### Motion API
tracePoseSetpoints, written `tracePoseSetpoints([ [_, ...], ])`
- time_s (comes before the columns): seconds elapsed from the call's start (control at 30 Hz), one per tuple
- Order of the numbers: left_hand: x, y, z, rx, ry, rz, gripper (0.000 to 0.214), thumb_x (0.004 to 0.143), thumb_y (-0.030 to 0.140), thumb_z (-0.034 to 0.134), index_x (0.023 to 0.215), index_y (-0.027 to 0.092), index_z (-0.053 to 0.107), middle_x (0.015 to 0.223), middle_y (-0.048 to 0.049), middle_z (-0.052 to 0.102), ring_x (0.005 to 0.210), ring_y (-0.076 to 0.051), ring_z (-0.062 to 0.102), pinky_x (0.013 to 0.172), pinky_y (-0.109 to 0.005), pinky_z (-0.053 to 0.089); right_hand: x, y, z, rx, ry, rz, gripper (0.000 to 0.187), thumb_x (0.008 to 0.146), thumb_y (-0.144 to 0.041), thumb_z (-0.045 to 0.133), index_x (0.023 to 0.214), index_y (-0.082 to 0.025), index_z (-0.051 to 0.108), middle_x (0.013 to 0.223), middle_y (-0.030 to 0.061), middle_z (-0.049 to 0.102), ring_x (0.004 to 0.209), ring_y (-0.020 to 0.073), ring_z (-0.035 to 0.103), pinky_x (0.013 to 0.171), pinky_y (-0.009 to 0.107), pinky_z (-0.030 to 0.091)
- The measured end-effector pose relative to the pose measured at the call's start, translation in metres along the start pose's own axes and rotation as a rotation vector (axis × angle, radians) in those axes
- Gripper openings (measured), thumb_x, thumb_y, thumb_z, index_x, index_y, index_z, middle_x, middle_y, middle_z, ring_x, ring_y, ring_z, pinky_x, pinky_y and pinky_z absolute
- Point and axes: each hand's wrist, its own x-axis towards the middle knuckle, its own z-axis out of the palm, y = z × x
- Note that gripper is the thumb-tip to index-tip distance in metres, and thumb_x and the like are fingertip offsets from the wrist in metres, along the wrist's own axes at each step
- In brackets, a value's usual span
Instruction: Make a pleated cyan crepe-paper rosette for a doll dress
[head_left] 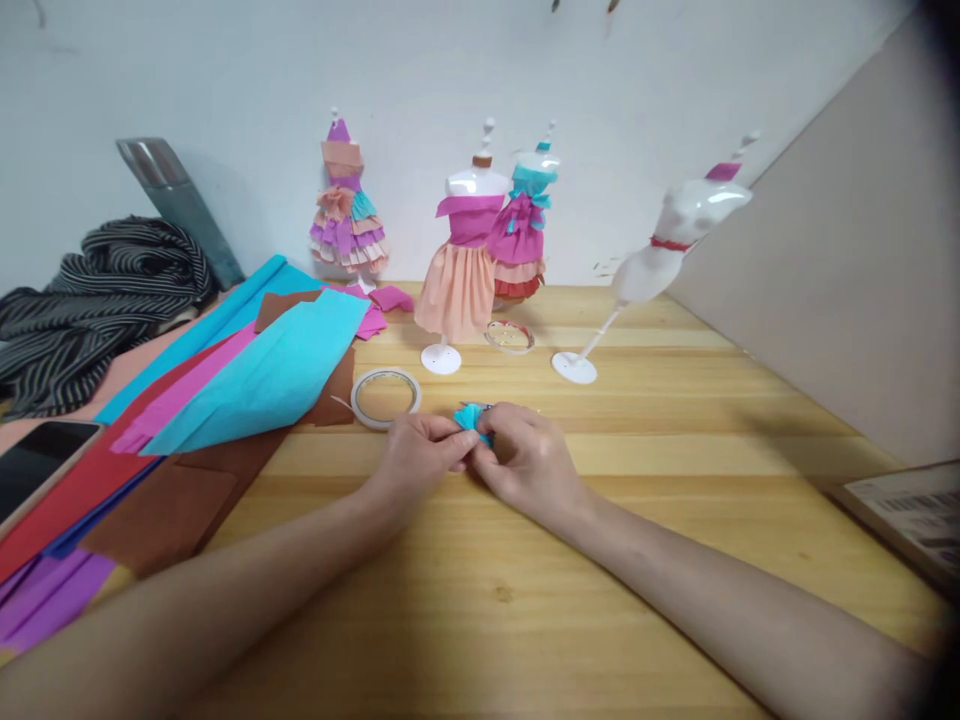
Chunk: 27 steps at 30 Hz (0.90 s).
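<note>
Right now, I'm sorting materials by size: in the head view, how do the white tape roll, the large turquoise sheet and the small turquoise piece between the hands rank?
1. Large turquoise sheet
2. White tape roll
3. Small turquoise piece, partly hidden, so its full size is unsure

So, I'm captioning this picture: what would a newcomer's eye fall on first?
Probably the three miniature mannequins in colourful dresses towards the back of the table, with a white mannequin without a dress to their right. Next, the small turquoise paper piece held by the left hand and right hand near the centre, then the bright paper sheets spread at left.
</note>
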Motion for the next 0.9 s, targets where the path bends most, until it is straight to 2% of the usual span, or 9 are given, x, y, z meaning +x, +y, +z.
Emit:
tracePoseSetpoints([
  [0.13,-0.002,-0.001,0.000,0.040,0.010,0.016,0.017,0.065,0.028,0.070,0.058,0.013,0.070,0.051,0.0009,0.061,0.052,-0.010,0.051,0.055,-0.022,0.040,0.000,0.003,-0.001,0.003,-0.005,-0.016,0.016,0.073,-0.010,0.051,0.063,-0.021,0.047,0.059,0.0003,0.054,0.056,0.0149,0.051,0.057,0.028,0.042],
  [0.3,-0.001,-0.001,-0.002,0.040,-0.039,0.072,0.021,0.062,0.031,0.069,0.054,0.014,0.060,0.049,0.0029,0.055,0.050,-0.008,0.046,0.052,-0.021,0.034,0.001,0.005,-0.002,-0.045,-0.046,-0.112,0.015,0.073,-0.010,0.051,0.063,-0.021,0.050,0.059,0.0008,0.055,0.058,0.0157,0.051,0.058,0.029,0.040],
  [0.43,0.001,-0.002,-0.003,0.052,-0.068,0.081,0.021,0.060,0.031,0.069,0.056,0.015,0.057,0.050,0.0034,0.053,0.050,-0.008,0.046,0.052,-0.021,0.036,0.001,0.008,-0.003,-0.126,-0.057,-0.216,0.016,0.075,-0.009,0.049,0.066,-0.021,0.054,0.061,0.0021,0.059,0.060,0.0165,0.054,0.063,0.030,0.042],
  [0.67,0.005,-0.006,-0.006,0.031,-0.089,0.116,0.019,0.058,0.029,0.071,0.059,0.014,0.060,0.051,0.0036,0.053,0.051,-0.008,0.043,0.050,-0.021,0.037,0.001,0.011,-0.003,-0.188,-0.019,-0.290,0.016,0.076,-0.008,0.051,0.067,-0.021,0.056,0.065,0.0040,0.064,0.061,0.0175,0.056,0.063,0.031,0.044],
  [0.77,0.004,-0.005,-0.006,-0.002,-0.077,0.126,0.019,0.059,0.030,0.072,0.062,0.014,0.063,0.054,0.0025,0.056,0.051,-0.008,0.045,0.049,-0.020,0.039,0.001,0.012,-0.003,-0.168,-0.018,-0.257,0.016,0.077,-0.009,0.051,0.067,-0.021,0.056,0.063,0.0035,0.063,0.061,0.0171,0.057,0.063,0.031,0.044],
  [0.9,0.006,-0.010,-0.007,-0.050,-0.040,0.132,0.032,0.063,0.030,0.071,0.089,0.012,0.069,0.069,-0.0014,0.064,0.057,-0.010,0.052,0.050,-0.020,0.044,0.002,0.015,-0.002,-0.070,-0.008,-0.101,0.015,0.077,-0.012,0.053,0.065,-0.021,0.054,0.063,0.0027,0.062,0.061,0.0172,0.057,0.062,0.030,0.044],
])
